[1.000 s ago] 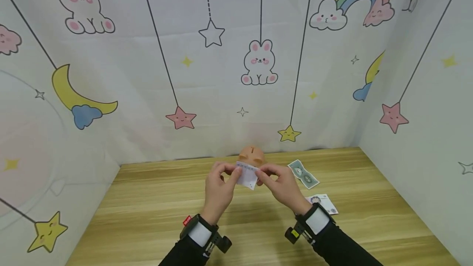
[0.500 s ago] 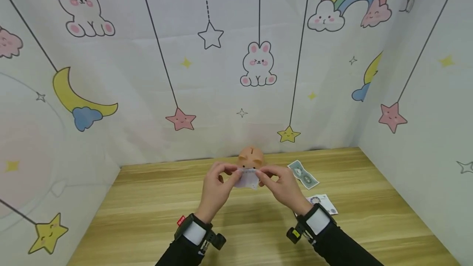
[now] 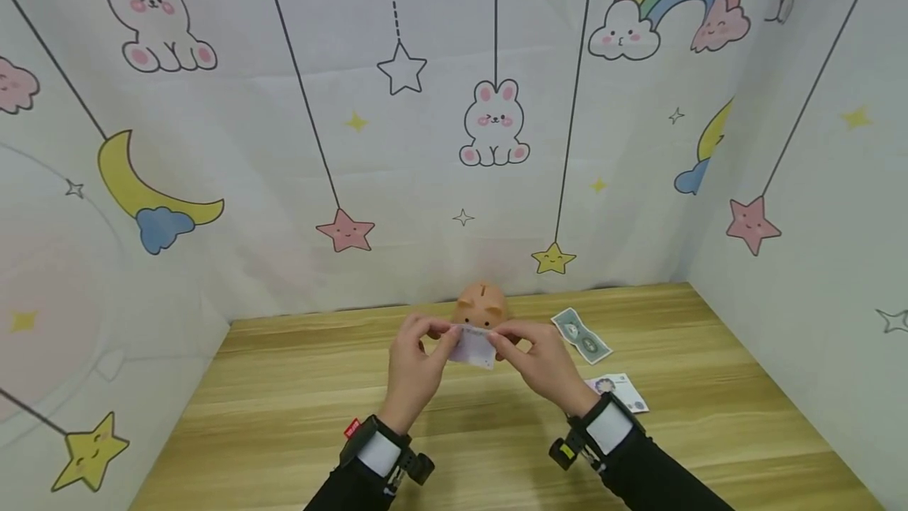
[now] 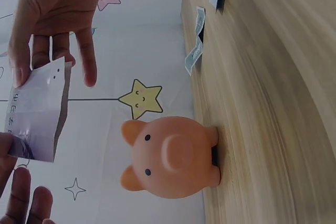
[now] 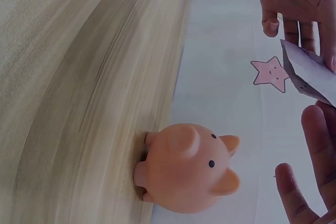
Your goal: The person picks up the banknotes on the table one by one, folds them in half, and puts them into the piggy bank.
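A folded pale purple banknote (image 3: 473, 349) is held up between both hands in front of the piggy bank. The left hand (image 3: 414, 369) pinches its left end between thumb and fingers. At the other end, the thumb and fingers of the right hand (image 3: 542, 361) grip it. The left wrist view shows the banknote (image 4: 41, 108) doubled over, its fold and layered edges visible, well above the tabletop. Behind the hands stands an orange piggy bank (image 3: 482, 300) with a slot on top; its snout faces the person. The wrist views show the piggy bank (image 4: 173, 157) upright on its feet.
Right of the hands, a creased green banknote (image 3: 582, 335) lies on the wooden table (image 3: 284, 385). Nearer, another pale banknote (image 3: 623, 393) lies partly hidden by the right wrist. A printed curtain (image 3: 426, 180) rises at the table's back edge, close behind the piggy bank.
The folded banknote was tilted higher at its left side and now sits lower and more level. Both hands still hold it; the left hand has shifted slightly left. More of the piggy bank's face shows.
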`<state>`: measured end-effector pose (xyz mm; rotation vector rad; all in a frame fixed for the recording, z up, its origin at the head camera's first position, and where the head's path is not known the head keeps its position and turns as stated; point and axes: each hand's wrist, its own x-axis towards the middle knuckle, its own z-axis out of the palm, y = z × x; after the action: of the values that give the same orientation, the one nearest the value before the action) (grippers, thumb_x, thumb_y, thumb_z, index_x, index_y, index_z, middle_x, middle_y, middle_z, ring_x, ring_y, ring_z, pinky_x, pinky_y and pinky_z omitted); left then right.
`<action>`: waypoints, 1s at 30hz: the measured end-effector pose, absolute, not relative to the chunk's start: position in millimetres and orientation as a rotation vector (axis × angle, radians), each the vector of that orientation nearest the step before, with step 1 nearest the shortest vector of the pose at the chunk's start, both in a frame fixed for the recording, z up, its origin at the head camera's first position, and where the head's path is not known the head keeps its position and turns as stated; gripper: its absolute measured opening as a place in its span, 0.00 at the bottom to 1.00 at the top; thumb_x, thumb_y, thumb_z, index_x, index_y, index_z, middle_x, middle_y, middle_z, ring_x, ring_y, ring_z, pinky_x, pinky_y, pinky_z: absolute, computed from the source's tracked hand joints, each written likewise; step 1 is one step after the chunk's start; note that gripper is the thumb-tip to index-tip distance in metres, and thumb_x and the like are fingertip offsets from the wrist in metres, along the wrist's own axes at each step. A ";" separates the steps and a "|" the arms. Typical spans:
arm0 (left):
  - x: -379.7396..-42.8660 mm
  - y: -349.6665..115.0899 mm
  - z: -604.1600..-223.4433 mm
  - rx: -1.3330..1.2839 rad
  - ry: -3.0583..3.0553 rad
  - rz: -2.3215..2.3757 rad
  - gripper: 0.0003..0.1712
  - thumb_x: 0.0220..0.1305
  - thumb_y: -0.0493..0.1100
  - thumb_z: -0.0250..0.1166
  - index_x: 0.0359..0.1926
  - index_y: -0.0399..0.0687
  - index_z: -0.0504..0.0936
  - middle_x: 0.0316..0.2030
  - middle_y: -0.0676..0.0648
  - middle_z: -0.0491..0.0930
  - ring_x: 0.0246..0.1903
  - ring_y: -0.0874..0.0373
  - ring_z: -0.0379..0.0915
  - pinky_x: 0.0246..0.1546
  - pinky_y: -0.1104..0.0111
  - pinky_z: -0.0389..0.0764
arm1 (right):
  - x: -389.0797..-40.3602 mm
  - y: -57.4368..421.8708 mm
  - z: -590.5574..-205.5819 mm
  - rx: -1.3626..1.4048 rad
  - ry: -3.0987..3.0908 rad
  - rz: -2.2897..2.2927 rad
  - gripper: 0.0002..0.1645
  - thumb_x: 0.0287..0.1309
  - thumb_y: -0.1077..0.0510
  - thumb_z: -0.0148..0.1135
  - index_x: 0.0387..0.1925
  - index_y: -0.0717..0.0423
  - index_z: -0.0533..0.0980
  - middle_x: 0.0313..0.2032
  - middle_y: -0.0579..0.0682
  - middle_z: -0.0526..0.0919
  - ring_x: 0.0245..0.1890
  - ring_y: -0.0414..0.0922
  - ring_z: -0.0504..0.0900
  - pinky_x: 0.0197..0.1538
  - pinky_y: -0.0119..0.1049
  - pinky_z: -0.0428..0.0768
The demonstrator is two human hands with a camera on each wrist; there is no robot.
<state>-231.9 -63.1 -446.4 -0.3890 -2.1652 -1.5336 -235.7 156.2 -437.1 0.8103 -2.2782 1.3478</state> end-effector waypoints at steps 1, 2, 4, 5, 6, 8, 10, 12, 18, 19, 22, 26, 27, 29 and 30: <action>-231.6 -64.2 -447.1 -0.396 -2.175 -1.544 0.04 0.70 0.45 0.75 0.39 0.51 0.90 0.39 0.53 0.81 0.42 0.52 0.77 0.35 0.68 0.68 | -236.1 156.9 -437.6 0.796 -2.280 1.353 0.06 0.74 0.60 0.67 0.41 0.52 0.89 0.32 0.42 0.90 0.30 0.40 0.87 0.30 0.35 0.82; -231.2 -65.4 -447.8 -0.405 -2.188 -1.551 0.04 0.69 0.45 0.75 0.40 0.52 0.90 0.40 0.54 0.81 0.42 0.52 0.78 0.35 0.68 0.68 | -236.6 157.7 -438.2 0.782 -2.280 1.359 0.06 0.74 0.60 0.67 0.42 0.52 0.89 0.32 0.42 0.89 0.30 0.40 0.86 0.30 0.35 0.82; -230.9 -67.7 -449.8 -0.435 -2.208 -1.562 0.03 0.69 0.45 0.75 0.41 0.53 0.91 0.40 0.56 0.82 0.41 0.52 0.78 0.33 0.69 0.68 | -237.7 159.3 -439.1 0.760 -2.277 1.375 0.06 0.74 0.61 0.67 0.42 0.53 0.89 0.30 0.41 0.89 0.30 0.39 0.86 0.30 0.35 0.81; -231.0 -68.6 -451.1 -0.453 -2.215 -1.563 0.03 0.70 0.45 0.75 0.41 0.53 0.91 0.40 0.56 0.82 0.40 0.53 0.78 0.32 0.70 0.68 | -238.1 159.9 -439.3 0.752 -2.275 1.385 0.06 0.74 0.61 0.67 0.42 0.53 0.89 0.30 0.41 0.89 0.30 0.39 0.86 0.29 0.35 0.81; -231.2 -69.4 -452.2 -0.469 -2.218 -1.561 0.03 0.70 0.44 0.75 0.41 0.53 0.90 0.39 0.56 0.82 0.40 0.54 0.79 0.32 0.70 0.68 | -238.6 160.5 -439.8 0.748 -2.270 1.392 0.06 0.74 0.61 0.67 0.42 0.53 0.89 0.29 0.42 0.89 0.30 0.40 0.86 0.29 0.35 0.80; -231.9 -70.0 -454.4 -0.489 -2.220 -1.544 0.02 0.70 0.44 0.74 0.40 0.52 0.90 0.38 0.56 0.82 0.38 0.57 0.78 0.30 0.71 0.68 | -239.2 160.7 -439.9 0.749 -2.264 1.399 0.06 0.74 0.61 0.67 0.42 0.54 0.89 0.29 0.42 0.89 0.30 0.41 0.86 0.28 0.35 0.80; -232.8 -69.5 -456.6 -0.496 -2.209 -1.524 0.02 0.71 0.43 0.74 0.38 0.51 0.89 0.36 0.55 0.82 0.37 0.59 0.77 0.30 0.70 0.69 | -239.6 160.4 -440.2 0.756 -2.255 1.404 0.06 0.74 0.61 0.67 0.41 0.54 0.89 0.30 0.42 0.89 0.30 0.41 0.86 0.29 0.35 0.81; -233.2 -68.2 -457.5 -0.487 -2.197 -1.503 0.03 0.71 0.42 0.74 0.38 0.51 0.89 0.36 0.55 0.81 0.37 0.61 0.77 0.32 0.69 0.73 | -239.5 159.6 -440.4 0.766 -2.244 1.407 0.06 0.73 0.61 0.67 0.41 0.54 0.89 0.30 0.43 0.89 0.29 0.40 0.86 0.29 0.35 0.81; -231.0 -66.4 -457.5 -0.460 -2.191 -1.465 0.03 0.70 0.42 0.75 0.38 0.51 0.89 0.36 0.56 0.81 0.38 0.58 0.78 0.38 0.65 0.78 | -240.1 158.8 -442.5 0.764 -2.229 1.422 0.06 0.73 0.63 0.67 0.41 0.55 0.89 0.30 0.44 0.89 0.29 0.41 0.86 0.31 0.35 0.82; -230.6 -67.0 -457.8 -0.465 -2.196 -1.466 0.02 0.69 0.42 0.75 0.39 0.51 0.90 0.37 0.56 0.81 0.38 0.58 0.78 0.37 0.65 0.77 | -240.5 159.4 -442.8 0.757 -2.231 1.426 0.06 0.73 0.63 0.67 0.41 0.55 0.89 0.30 0.44 0.89 0.29 0.41 0.86 0.32 0.35 0.83; -229.4 -70.0 -458.6 -0.478 -2.225 -1.479 0.03 0.69 0.43 0.76 0.40 0.52 0.90 0.37 0.57 0.81 0.38 0.58 0.77 0.32 0.68 0.73 | -240.4 162.0 -441.9 0.718 -2.253 1.446 0.06 0.74 0.61 0.67 0.42 0.55 0.89 0.29 0.43 0.89 0.29 0.45 0.87 0.33 0.36 0.83; -228.8 -71.7 -460.4 -0.499 -2.241 -1.450 0.02 0.69 0.40 0.75 0.37 0.51 0.89 0.35 0.58 0.80 0.36 0.61 0.77 0.32 0.71 0.73 | -241.3 164.3 -441.9 0.703 -2.257 1.475 0.07 0.75 0.61 0.66 0.41 0.56 0.89 0.30 0.43 0.89 0.29 0.49 0.88 0.35 0.37 0.84; -228.9 -71.4 -461.1 -0.503 -2.237 -1.436 0.03 0.69 0.39 0.75 0.36 0.51 0.89 0.35 0.57 0.80 0.36 0.62 0.77 0.33 0.70 0.74 | -241.3 164.2 -441.9 0.706 -2.254 1.478 0.07 0.75 0.61 0.66 0.41 0.56 0.88 0.29 0.44 0.89 0.29 0.50 0.88 0.35 0.37 0.84; -228.6 -70.2 -462.5 -0.506 -2.235 -1.397 0.04 0.69 0.38 0.75 0.36 0.50 0.88 0.35 0.56 0.80 0.36 0.61 0.77 0.36 0.69 0.77 | -241.4 163.8 -442.4 0.713 -2.244 1.473 0.07 0.74 0.61 0.66 0.41 0.56 0.88 0.29 0.43 0.89 0.29 0.46 0.87 0.35 0.36 0.84; -228.9 -69.6 -463.7 -0.507 -2.236 -1.379 0.04 0.69 0.38 0.74 0.36 0.50 0.87 0.35 0.56 0.79 0.36 0.61 0.77 0.37 0.68 0.79 | -241.3 163.4 -442.5 0.715 -2.242 1.472 0.07 0.74 0.61 0.66 0.41 0.56 0.88 0.29 0.43 0.89 0.29 0.44 0.87 0.36 0.36 0.84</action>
<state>-228.9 -69.6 -463.7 -0.5067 -2.2357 -1.3789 -241.3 163.4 -442.5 0.7150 -2.2416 1.4716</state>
